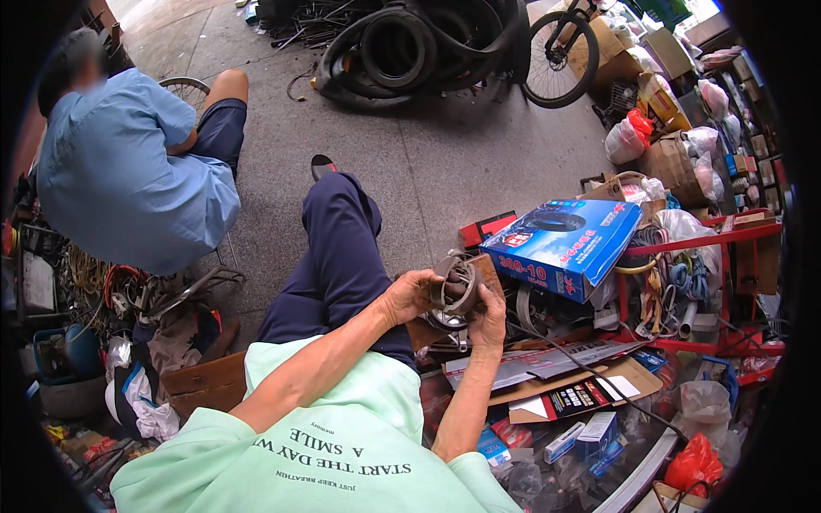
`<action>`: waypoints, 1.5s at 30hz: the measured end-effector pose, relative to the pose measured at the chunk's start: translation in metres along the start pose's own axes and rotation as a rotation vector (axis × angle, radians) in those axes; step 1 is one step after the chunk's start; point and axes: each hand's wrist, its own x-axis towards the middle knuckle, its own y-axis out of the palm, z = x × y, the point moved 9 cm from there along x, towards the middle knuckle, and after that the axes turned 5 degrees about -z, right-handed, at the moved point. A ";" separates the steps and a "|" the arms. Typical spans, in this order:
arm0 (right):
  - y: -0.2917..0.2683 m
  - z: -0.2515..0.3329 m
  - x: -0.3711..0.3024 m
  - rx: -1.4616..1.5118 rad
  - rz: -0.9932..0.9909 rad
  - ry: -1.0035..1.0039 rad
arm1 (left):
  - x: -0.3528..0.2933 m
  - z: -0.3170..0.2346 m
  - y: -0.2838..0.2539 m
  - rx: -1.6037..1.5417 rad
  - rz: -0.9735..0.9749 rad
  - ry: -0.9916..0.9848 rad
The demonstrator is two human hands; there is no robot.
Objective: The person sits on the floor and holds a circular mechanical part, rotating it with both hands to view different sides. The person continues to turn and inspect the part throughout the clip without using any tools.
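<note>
Left hand (409,295): fingers bent, thumb and fingertips pinching the near left rim of the worn metal ring part.
Right hand (487,321): fingers curled up against the right side of the same piece, steadying it.
Metal ring part (454,289): held up between both hands, above the lap; a dull, dirty band curves around a brownish core.
Work state: the piece is off any machine and under handling; its band looks to be around the core, so separating or fitting seems unfinished. Whether anything has been loosened, I cannot tell.
Brown flat piece (490,275): just behind the right fingertips; whether it touches the ring is unclear.
Blue tyre box (564,244): beyond the right hand, lying tilted.
Torn cardboard (587,395): right of the right forearm, among small cartons (596,430).
Co-worker (141,171): well beyond the left hand, seated, blue shirt.
Rubber tyres (425,47): far ahead of both hands, heaped on the floor (359,141).
Bicycle wheel (558,60): right of that heap.
</note>
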 end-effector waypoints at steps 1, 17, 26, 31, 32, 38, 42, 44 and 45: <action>-0.006 -0.005 0.002 0.040 0.002 0.012 | 0.000 0.001 0.002 -0.025 0.017 -0.016; -0.002 -0.001 -0.003 0.006 -0.018 -0.041 | -0.001 -0.005 -0.010 0.111 -0.166 0.066; -0.030 0.000 0.008 -0.266 -0.128 -0.134 | 0.000 -0.011 -0.007 0.206 -0.190 0.168; -0.001 0.004 0.004 -0.226 -0.097 -0.120 | 0.000 -0.013 -0.005 0.171 -0.125 0.184; 0.003 0.004 0.004 -0.229 -0.083 -0.118 | 0.000 -0.012 -0.006 0.147 -0.110 0.182; 0.008 -0.007 0.004 -0.310 0.016 -0.088 | -0.001 -0.010 -0.012 0.117 -0.123 0.172; 0.022 -0.001 -0.007 -0.362 0.026 -0.174 | -0.007 -0.016 -0.001 0.185 -0.263 0.207; 0.021 -0.005 -0.006 -0.371 0.050 -0.156 | -0.007 -0.016 -0.003 0.192 -0.272 0.225; 0.023 -0.005 -0.006 -0.376 0.063 -0.146 | -0.007 -0.017 -0.004 0.206 -0.276 0.224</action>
